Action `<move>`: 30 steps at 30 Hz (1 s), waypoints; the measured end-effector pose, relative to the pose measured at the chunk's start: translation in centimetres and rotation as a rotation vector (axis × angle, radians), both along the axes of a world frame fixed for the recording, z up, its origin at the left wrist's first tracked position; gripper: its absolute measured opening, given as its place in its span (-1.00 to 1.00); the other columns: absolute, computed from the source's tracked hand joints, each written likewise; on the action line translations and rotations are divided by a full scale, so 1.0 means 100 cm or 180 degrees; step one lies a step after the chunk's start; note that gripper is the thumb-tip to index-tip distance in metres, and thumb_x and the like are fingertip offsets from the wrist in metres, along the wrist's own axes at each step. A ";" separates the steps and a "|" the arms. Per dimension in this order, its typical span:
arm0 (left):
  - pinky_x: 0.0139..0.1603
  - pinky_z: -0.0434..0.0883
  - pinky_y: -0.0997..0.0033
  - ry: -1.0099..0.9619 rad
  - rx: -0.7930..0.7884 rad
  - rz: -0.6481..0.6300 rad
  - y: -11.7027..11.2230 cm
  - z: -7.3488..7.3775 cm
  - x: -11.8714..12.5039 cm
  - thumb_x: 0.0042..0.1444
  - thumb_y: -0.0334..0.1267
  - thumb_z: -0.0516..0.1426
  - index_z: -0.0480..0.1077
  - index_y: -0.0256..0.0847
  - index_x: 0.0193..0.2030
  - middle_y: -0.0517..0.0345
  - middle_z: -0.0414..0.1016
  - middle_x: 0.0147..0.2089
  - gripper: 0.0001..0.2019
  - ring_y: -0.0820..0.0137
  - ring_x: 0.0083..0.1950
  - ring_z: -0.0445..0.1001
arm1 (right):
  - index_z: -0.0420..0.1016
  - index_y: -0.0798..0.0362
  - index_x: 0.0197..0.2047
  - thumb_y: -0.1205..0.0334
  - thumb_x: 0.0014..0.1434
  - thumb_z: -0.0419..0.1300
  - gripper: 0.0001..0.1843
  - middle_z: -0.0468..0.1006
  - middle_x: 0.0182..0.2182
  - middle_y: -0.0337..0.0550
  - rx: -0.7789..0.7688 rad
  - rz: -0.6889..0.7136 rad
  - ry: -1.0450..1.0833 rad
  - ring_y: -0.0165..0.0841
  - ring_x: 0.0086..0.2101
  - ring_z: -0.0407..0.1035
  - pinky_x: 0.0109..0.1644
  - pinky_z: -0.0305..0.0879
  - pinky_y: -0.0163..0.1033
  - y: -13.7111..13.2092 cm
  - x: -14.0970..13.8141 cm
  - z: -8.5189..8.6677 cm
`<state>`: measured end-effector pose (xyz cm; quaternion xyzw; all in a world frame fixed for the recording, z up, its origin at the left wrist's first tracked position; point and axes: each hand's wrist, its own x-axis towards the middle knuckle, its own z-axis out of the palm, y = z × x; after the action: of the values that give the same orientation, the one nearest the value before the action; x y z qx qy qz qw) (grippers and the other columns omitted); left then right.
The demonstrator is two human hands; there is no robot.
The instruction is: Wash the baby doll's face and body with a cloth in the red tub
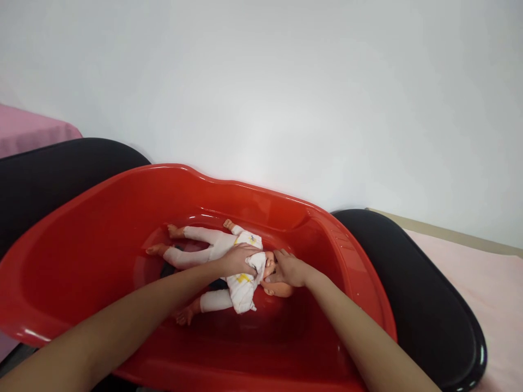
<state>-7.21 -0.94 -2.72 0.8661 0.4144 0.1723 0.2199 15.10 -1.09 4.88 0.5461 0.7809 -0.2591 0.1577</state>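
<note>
A baby doll (pixel 200 256) in white leggings and a white top with yellow print lies on its back in a red baby bathtub (pixel 102 212). Its feet point left and its head (pixel 280 288) lies to the right. My left hand (pixel 239 260) is on the doll's chest, its fingers closed on white cloth (pixel 256 264) at the neck, apparently the top's collar. My right hand (pixel 290 268) curls around the doll's head, with fingers and thumb over the face, which is mostly covered.
Black rounded seats or boards (pixel 412 294) support or flank the tub on both sides. Pink cloth (pixel 36 130) covers a surface at far left, and paler pink cloth (pixel 486 299) lies at right. A plain white wall (pixel 261 81) rises directly behind the tub.
</note>
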 end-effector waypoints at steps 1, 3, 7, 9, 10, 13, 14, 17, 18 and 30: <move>0.34 0.35 0.32 -0.0013 -0.0034 -0.0048 0.000 -0.001 0.000 0.18 -0.15 0.30 0.57 -0.15 0.17 0.14 0.67 0.19 -0.59 0.17 0.25 0.53 | 0.43 0.13 0.26 -0.22 0.14 0.44 -0.20 0.50 0.20 0.23 -0.0022 0.0029 0.0007 0.11 0.17 0.45 0.19 0.36 -0.02 0.000 0.000 0.001; 0.42 0.30 0.28 -0.0018 -0.0081 -0.0070 -0.001 -0.005 0.000 0.12 -0.10 0.37 0.52 -0.15 0.29 0.10 0.63 0.27 -0.42 0.10 0.34 0.48 | 0.42 0.15 0.27 -0.20 0.16 0.44 -0.19 0.48 0.22 0.25 -0.0052 0.0097 0.0013 0.13 0.20 0.43 0.20 0.36 0.00 0.000 0.000 0.002; 0.49 0.24 0.24 -0.0065 -0.0090 0.0039 -0.003 -0.011 -0.001 0.11 -0.09 0.40 0.47 -0.14 0.38 0.07 0.57 0.36 -0.32 0.08 0.41 0.44 | 0.42 0.18 0.26 -0.17 0.18 0.45 -0.22 0.48 0.20 0.25 0.0005 0.0110 -0.0007 0.12 0.21 0.42 0.24 0.34 0.01 -0.002 -0.002 0.005; 0.49 0.23 0.26 -0.0143 -0.0149 0.0013 -0.003 -0.012 -0.002 0.14 -0.13 0.38 0.53 -0.15 0.31 0.07 0.58 0.35 -0.41 0.13 0.41 0.44 | 0.43 0.18 0.22 -0.16 0.17 0.47 -0.24 0.49 0.18 0.25 0.0018 0.0066 -0.0008 0.10 0.18 0.45 0.23 0.35 0.01 -0.002 -0.003 0.006; 0.50 0.23 0.27 -0.0179 -0.0173 -0.0006 -0.003 -0.012 -0.002 0.15 -0.17 0.37 0.57 -0.16 0.26 0.07 0.59 0.34 -0.48 0.15 0.40 0.45 | 0.43 0.18 0.21 -0.16 0.17 0.47 -0.25 0.49 0.17 0.25 0.0008 0.0047 -0.0007 0.10 0.16 0.45 0.22 0.35 0.01 -0.003 -0.003 0.007; 0.49 0.24 0.31 -0.0179 -0.0204 0.0033 0.001 -0.012 -0.002 0.19 -0.29 0.31 0.65 -0.19 0.11 0.07 0.61 0.32 -0.66 0.23 0.37 0.48 | 0.42 0.19 0.23 -0.12 0.19 0.46 -0.26 0.48 0.19 0.28 -0.0054 0.0024 0.0076 0.10 0.17 0.45 0.23 0.35 0.01 -0.003 -0.003 0.009; 0.49 0.25 0.31 -0.0158 -0.0218 0.0063 0.002 -0.011 -0.001 0.20 -0.32 0.29 0.66 -0.20 0.08 0.07 0.62 0.31 -0.69 0.25 0.36 0.49 | 0.41 0.19 0.24 -0.10 0.19 0.46 -0.26 0.47 0.20 0.28 -0.0071 0.0022 0.0106 0.09 0.18 0.44 0.24 0.35 0.01 -0.003 -0.003 0.009; 0.49 0.27 0.30 -0.0030 -0.0173 0.0123 0.000 -0.009 0.000 0.26 -0.35 0.22 0.64 -0.19 0.12 0.08 0.63 0.30 -0.68 0.28 0.35 0.50 | 0.38 0.19 0.28 -0.10 0.19 0.44 -0.24 0.46 0.22 0.28 -0.0097 0.0033 0.0128 0.09 0.18 0.44 0.23 0.35 0.02 -0.003 -0.002 0.010; 0.51 0.26 0.28 0.0007 -0.0147 0.0126 -0.003 -0.009 0.001 0.28 -0.36 0.20 0.62 -0.18 0.16 0.09 0.62 0.31 -0.66 0.27 0.36 0.48 | 0.38 0.20 0.28 -0.10 0.20 0.43 -0.25 0.46 0.22 0.29 -0.0094 0.0042 0.0110 0.10 0.18 0.44 0.23 0.35 0.03 -0.003 -0.002 0.010; 0.60 0.10 0.04 0.0745 0.1025 -0.0473 -0.017 -0.026 -0.014 0.44 -0.40 -0.01 0.40 -0.29 0.41 -0.14 0.44 0.47 -0.54 0.10 0.52 0.34 | 0.40 0.23 0.28 -0.19 0.22 0.41 -0.21 0.50 0.20 0.31 -0.0027 0.0100 0.0064 0.14 0.22 0.40 0.25 0.33 0.04 0.000 0.001 0.001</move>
<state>-8.58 -2.63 -5.34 0.9324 0.3392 0.1178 0.0411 15.19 -1.12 4.97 0.5305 0.7898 -0.2653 0.1563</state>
